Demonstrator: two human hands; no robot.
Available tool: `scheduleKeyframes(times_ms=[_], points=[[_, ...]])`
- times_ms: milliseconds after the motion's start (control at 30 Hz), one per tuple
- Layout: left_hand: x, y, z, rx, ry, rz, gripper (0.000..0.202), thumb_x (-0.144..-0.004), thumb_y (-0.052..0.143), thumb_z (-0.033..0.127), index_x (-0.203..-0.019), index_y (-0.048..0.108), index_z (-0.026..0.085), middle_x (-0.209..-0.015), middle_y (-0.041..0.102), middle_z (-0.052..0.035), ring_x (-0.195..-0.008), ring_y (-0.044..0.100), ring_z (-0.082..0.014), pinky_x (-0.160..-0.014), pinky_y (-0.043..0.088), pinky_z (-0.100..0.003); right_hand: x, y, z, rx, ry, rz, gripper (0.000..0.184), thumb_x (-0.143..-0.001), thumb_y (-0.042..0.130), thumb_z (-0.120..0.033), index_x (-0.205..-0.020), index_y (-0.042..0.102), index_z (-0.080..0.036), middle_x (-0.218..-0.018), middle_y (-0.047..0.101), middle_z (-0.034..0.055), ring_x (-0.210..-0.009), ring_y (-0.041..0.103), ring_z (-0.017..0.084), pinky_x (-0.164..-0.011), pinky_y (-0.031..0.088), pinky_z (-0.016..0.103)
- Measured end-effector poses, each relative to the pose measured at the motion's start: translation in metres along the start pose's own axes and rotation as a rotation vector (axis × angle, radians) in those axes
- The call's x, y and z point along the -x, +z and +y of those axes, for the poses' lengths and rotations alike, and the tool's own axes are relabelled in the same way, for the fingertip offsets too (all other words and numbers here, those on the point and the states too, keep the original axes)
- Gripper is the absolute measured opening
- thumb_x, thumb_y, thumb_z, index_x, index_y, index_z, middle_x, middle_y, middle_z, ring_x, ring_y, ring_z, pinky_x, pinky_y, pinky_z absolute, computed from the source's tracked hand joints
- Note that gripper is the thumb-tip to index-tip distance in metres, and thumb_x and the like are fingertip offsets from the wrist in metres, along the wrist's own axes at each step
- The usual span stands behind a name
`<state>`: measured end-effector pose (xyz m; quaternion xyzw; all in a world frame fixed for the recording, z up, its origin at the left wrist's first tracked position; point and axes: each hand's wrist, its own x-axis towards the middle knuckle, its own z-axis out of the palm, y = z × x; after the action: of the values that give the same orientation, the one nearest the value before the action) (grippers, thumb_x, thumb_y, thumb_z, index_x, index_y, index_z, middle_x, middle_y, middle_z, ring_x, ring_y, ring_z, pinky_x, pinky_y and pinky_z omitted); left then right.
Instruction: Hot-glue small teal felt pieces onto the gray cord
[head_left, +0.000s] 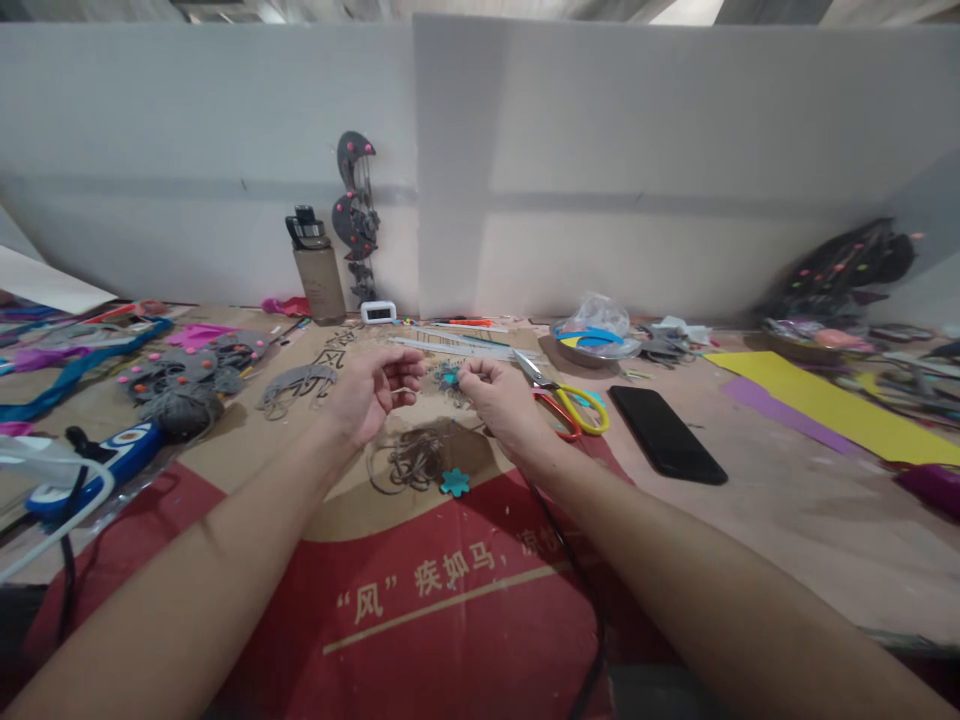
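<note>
Left hand [382, 390]: fingers apart, loosely curled, nothing visible in it. Right hand [495, 402]: finger and thumb together; can't tell what's between them. Small teal piece [449, 377] with grey strands sits at the right fingertips, between the hands.

Progress, my read: partway. Done: teal flower [454, 483] is shaped, loose on the near side of the grip. Left: piece at the fingertips looks unfinished, grey tangle [412, 460] beside the flower unsorted.

Count: 3 teal pieces (third [593, 398] by the scissors [553, 385], right of grip), 1 tangle, 1 scissors, 1 phone [666, 434] farther right.
</note>
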<state>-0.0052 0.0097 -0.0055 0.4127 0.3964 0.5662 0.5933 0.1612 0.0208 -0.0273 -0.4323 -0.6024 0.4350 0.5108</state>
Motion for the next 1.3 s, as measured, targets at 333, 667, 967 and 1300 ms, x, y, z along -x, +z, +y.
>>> scheduleKeyframes(times_ms=[333,667,967,1300], points=[[-0.004,-0.008,0.001,-0.288,0.108,0.069,0.028,-0.074,0.058,0.039,-0.062,0.052,0.015,-0.056,0.051,0.0007,-0.045,0.043,-0.0067,-0.043,0.033,-0.020,0.003,0.003,-0.001,0.010,-0.036,-0.011,0.013,-0.066,0.053,-0.030,-0.065,0.051,-0.017,-0.055,0.043,-0.0046,-0.051,0.036,0.008,-0.048,0.026,0.021],[0.004,0.006,-0.015,-0.475,0.172,-0.131,0.021,-0.070,0.065,0.030,-0.084,0.064,0.015,-0.070,0.060,-0.0012,-0.061,0.052,-0.0101,-0.057,0.040,-0.023,0.002,0.005,0.006,0.028,-0.072,-0.040,0.016,-0.068,0.055,-0.033,-0.067,0.051,-0.017,-0.056,0.045,-0.0049,-0.050,0.036,0.008,-0.048,0.026,0.021],[0.007,0.007,-0.015,-0.537,0.163,-0.085,0.017,-0.068,0.063,0.030,-0.076,0.063,0.015,-0.064,0.056,0.0006,-0.056,0.048,-0.0092,-0.054,0.037,-0.023,0.007,0.007,0.007,0.120,-0.129,-0.048,0.015,-0.071,0.054,-0.032,-0.070,0.052,-0.018,-0.056,0.044,-0.0051,-0.051,0.036,0.008,-0.048,0.026,0.021],[0.007,0.009,-0.015,-0.442,0.129,-0.142,0.017,-0.068,0.064,0.030,-0.075,0.062,0.014,-0.066,0.055,0.0005,-0.055,0.048,-0.0087,-0.056,0.041,-0.023,0.007,0.007,0.005,0.134,-0.143,-0.030,0.015,-0.072,0.053,-0.032,-0.068,0.052,-0.018,-0.057,0.046,-0.0044,-0.052,0.038,0.009,-0.048,0.028,0.022]])
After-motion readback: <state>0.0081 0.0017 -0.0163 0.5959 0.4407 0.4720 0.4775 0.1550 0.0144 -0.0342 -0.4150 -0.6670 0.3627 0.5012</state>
